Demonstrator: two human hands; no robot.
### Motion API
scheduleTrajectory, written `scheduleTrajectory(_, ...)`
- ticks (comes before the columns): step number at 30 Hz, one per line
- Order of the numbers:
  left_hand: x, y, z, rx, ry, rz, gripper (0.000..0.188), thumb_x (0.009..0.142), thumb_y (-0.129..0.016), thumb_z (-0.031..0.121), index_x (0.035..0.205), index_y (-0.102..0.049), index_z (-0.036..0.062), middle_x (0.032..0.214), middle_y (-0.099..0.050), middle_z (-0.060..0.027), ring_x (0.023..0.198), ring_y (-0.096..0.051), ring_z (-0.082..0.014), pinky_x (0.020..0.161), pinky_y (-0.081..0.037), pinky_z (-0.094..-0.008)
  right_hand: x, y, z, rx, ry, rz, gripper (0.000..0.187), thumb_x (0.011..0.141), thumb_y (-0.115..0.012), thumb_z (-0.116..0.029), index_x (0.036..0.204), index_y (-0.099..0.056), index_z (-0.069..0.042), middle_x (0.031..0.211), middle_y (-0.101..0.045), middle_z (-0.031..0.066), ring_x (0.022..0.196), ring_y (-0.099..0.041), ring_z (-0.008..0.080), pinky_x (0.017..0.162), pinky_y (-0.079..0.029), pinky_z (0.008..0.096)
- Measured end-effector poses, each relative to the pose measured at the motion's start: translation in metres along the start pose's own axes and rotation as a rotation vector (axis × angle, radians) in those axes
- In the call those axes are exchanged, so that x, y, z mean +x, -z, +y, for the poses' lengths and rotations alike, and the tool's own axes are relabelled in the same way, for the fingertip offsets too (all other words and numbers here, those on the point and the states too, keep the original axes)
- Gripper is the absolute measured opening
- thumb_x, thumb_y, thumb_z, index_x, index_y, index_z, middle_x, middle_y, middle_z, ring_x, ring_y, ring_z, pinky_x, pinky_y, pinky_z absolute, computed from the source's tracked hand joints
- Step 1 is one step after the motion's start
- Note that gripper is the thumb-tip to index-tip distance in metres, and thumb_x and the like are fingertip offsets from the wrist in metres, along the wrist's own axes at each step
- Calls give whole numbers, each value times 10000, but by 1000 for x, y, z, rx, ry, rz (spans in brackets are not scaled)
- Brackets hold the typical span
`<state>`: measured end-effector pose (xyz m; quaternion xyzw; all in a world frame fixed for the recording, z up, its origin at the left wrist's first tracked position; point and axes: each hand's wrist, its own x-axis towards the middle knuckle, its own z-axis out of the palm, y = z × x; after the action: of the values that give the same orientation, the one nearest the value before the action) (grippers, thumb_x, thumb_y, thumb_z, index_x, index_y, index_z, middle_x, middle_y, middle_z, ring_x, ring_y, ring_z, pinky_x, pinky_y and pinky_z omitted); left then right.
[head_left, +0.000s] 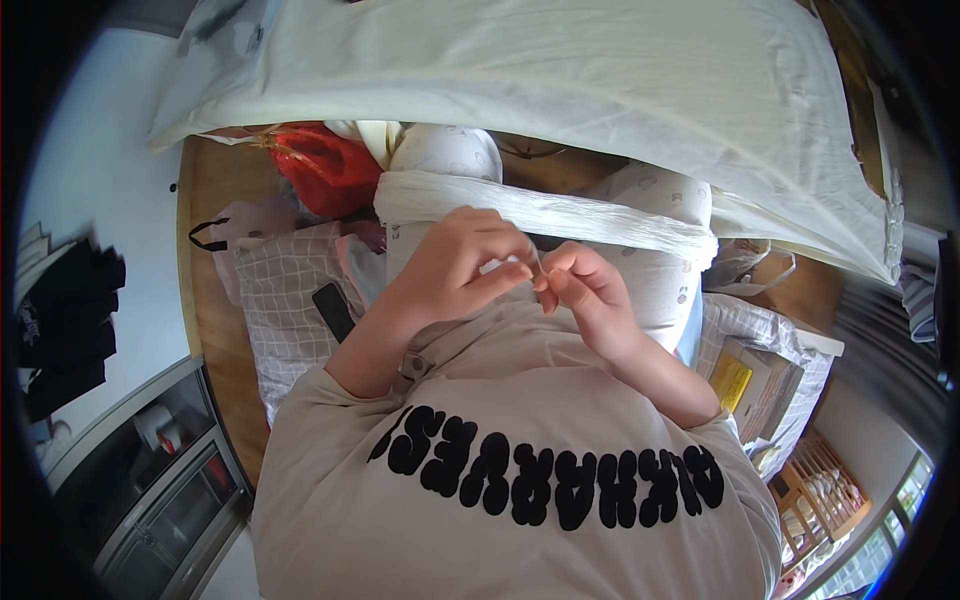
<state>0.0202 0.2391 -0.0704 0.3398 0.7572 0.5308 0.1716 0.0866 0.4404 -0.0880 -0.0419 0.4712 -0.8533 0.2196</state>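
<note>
A skein of white yarn [560,215] is stretched across my two raised knees, which are covered by pale patterned trousers [650,275]. Just on my side of it, both hands meet in front of my chest. My left hand [468,262] has its fingers curled and its thumb pointing toward the right hand. A thin pale thread [541,266] shows faintly between the fingertips of both hands. My right hand [592,297] is pinched, thumb against the fingers, on that thread. Its ends are too fine to follow.
Ahead is a bed or table draped with a cream cloth [560,70]. A red bag [325,168] lies beneath its edge at left, and a dark phone [333,312] rests on the checked cloth [285,290] beside me. A cardboard box [768,390] stands at right, a glass-fronted cabinet [165,520] at lower left.
</note>
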Motion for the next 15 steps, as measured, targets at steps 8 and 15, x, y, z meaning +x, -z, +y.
scheduleTrajectory(8, -10, -4, 0, -1050, -61, -70, 919, 886, -41, 763, 751, -614, 57, 703, -623, -15, 590, -430, -143, 604, -347, -279, -2, 1, 8, -120, -71, 75, 118, 970, -495, -99, 899, -571, -44, 844, -543, -2, 736, -473, 80, 675, -385, 226)
scheduleTrajectory(15, -5, 11, -1, -888, -248, -63, 782, 987, -98, 617, 491, -432, 114, 484, -524, 34, 492, -368, -118, 533, -304, -268, -2, 19, -10, 16, -177, 193, 131, 916, -487, -108, 799, -523, -62, 658, -419, -40, 532, -271, 56, 490, -221, 239)
